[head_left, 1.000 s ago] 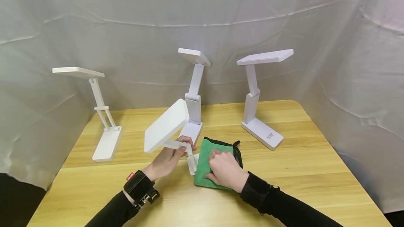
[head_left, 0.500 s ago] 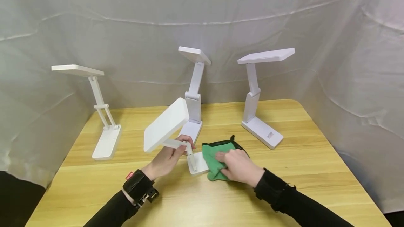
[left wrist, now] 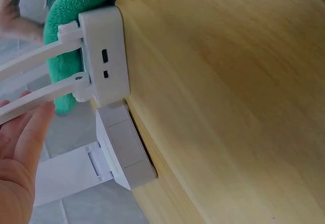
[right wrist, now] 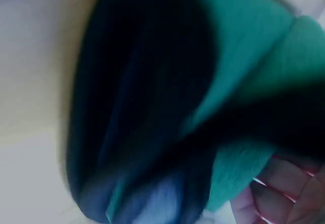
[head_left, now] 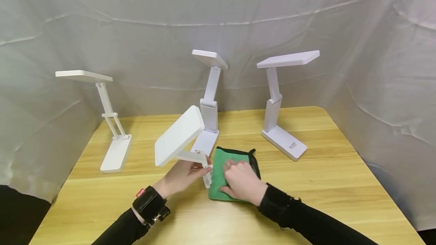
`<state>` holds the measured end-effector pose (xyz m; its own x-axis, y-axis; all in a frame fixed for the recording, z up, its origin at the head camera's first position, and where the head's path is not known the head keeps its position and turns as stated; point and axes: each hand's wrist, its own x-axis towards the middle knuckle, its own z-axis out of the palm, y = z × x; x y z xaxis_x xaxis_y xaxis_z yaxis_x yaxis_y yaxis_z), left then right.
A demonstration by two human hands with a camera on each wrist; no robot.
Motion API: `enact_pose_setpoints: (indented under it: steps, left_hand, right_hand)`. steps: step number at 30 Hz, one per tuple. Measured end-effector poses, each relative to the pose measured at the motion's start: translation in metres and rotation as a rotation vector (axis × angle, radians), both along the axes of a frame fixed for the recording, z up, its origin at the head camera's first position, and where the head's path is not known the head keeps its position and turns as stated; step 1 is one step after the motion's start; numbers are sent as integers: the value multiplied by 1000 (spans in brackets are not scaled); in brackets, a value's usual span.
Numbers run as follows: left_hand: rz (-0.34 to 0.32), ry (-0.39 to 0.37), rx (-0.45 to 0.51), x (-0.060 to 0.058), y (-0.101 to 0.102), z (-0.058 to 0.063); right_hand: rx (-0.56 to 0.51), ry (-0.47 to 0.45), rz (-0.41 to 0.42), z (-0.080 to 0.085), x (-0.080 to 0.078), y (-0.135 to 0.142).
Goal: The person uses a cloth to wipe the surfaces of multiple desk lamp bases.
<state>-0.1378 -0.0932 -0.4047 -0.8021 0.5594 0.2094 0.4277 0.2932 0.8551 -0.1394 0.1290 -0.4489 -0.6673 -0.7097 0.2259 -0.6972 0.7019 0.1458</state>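
Note:
My left hand (head_left: 182, 174) grips the lower arm of a white folding desk lamp (head_left: 178, 135), whose flat head tilts up to the left. In the left wrist view, the fingers lie along one of the two thin arms above the lamp base (left wrist: 104, 56), which has small ports on its end. On that base lies a green cleaning cloth (head_left: 219, 173) with a black edge, hiding most of the base in the head view. My right hand (head_left: 243, 180) holds the cloth from above with bent fingers, pressing it down. Dark folds of the cloth fill much of the right wrist view, blurred.
Three more white desk lamps stand unfolded at the back: a left lamp (head_left: 116, 154), a middle lamp (head_left: 209, 118) close behind my left hand, and a right lamp (head_left: 284, 143). All rest on a wooden table (head_left: 323, 184), with a grey curtain (head_left: 153, 48) behind.
The right hand with the cloth slid right along the lamp base, uncovering part of it, then came back left over it. The left hand's grip on the lamp arm has shifted slightly lower.

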Motion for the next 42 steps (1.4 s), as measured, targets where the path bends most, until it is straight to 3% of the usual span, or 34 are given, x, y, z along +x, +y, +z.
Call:
enact_pose_setpoints:
  steps: [6,11,14,17,22,26,33,37,42]
  left_hand:
    - [17,47,-32,2,-3,2]
    - [15,79,-65,1,-4,3]
    - [16,77,-79,0,-4,4]
    - [23,58,-84,1,-6,4]
    - [8,43,-69,0,-6,4]
    - [-4,36,-66,-1,-4,4]
    - [-14,72,-105,0,-2,9]
    - [-7,90,-113,0,-1,8]
    - [3,105,-99,-11,-7,-18]
  right_hand:
    - [12,-25,26,2,0,-9]
    - [-84,-148,10,2,-5,26]
    - [-114,-169,-17,2,-10,43]
    - [-76,-119,-14,0,-12,38]
    - [34,3,55,1,-9,-2]
    - [76,37,75,2,-8,-14]
    - [-82,-115,35,0,-13,35]
    - [-151,-265,-51,-3,-25,62]
    - [-167,-458,-117,4,-42,63]
